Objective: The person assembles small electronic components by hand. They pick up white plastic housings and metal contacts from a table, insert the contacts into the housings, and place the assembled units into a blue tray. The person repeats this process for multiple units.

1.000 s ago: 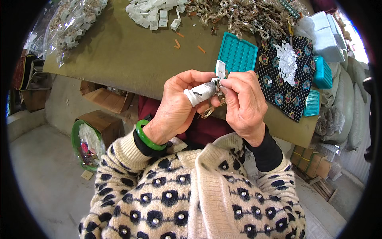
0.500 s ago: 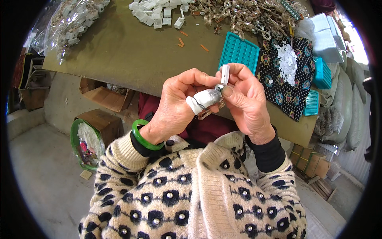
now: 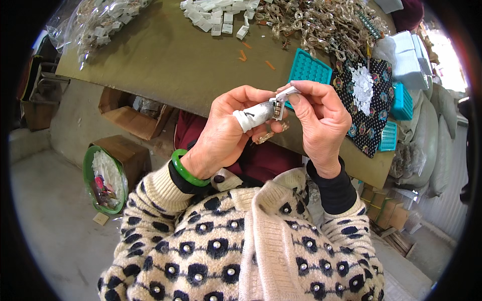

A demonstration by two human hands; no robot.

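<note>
A small white case is held up, lid tilted open, clear looped cord beside it.

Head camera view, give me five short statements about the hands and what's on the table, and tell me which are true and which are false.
1. The left hand and right hand both hold the small white plastic casing. True.
2. The green bangle is on the right wrist. False: it is on the left wrist.
3. The white wrapping is on the left hand. True.
4. The white flakes are heaped in a teal tray. False: they lie on the dark patterned cloth.
5. The clear plastic bag lies toward the table's right end. False: it lies toward the left end.
</note>
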